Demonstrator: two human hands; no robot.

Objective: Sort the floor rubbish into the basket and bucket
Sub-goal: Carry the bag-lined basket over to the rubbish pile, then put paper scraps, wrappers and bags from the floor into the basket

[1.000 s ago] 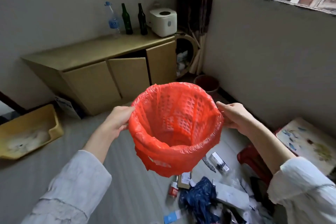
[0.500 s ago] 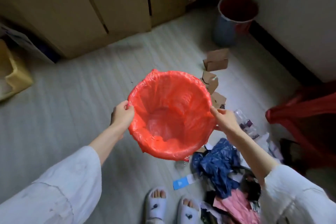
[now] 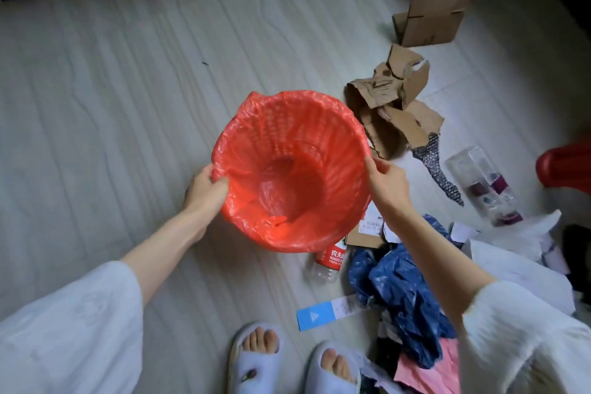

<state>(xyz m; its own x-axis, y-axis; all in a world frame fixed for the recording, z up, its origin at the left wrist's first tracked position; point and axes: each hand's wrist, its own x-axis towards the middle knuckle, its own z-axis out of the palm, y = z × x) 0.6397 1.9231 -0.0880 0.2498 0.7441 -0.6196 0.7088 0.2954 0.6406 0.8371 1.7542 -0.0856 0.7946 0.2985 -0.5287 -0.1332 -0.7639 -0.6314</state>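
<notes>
Nearest, under and behind the right hand (image 3: pixel 388 187): blue plastic wrap (image 3: pixel 403 294), a water bottle (image 3: pixel 329 261) and papers heaped on the floor (image 3: pixel 128 89); these could snag the liner's loose skirt. Between the hands: lined red basket (image 3: pixel 292 166), held clear of the floor, left hand (image 3: pixel 204 190) clamped over the rim, right hand pinching it; risk, the thin liner slipping off. Beyond the right hand: torn cardboard (image 3: pixel 396 105), liable to tip a basket set against it.

A single head-worn view looks steeply down from standing height at the pale wood-grain floor (image 3: pixel 134 112), close over the person's own forearms and pale open-toed slippers (image 3: pixel 256 358) at the bottom edge.
</notes>
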